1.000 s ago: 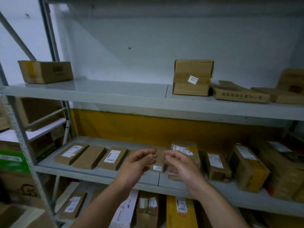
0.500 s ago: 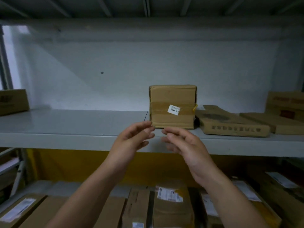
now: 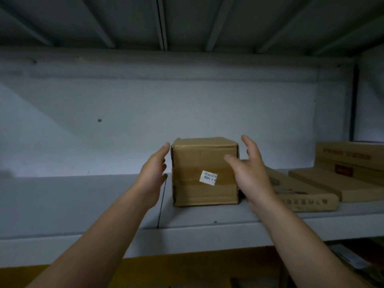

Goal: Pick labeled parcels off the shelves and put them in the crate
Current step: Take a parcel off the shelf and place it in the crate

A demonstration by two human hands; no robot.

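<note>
Head view: a brown, cube-shaped cardboard parcel (image 3: 204, 173) with a small white label (image 3: 208, 177) on its front stands upright on the grey metal shelf (image 3: 83, 204). The left hand (image 3: 153, 173) is open with straight fingers just beside the parcel's left face; whether it touches cannot be told. The right hand (image 3: 251, 173) is open with spread fingers at the parcel's right edge, gripping nothing. Flat brown cardboard boxes (image 3: 307, 199) lie to the right.
</note>
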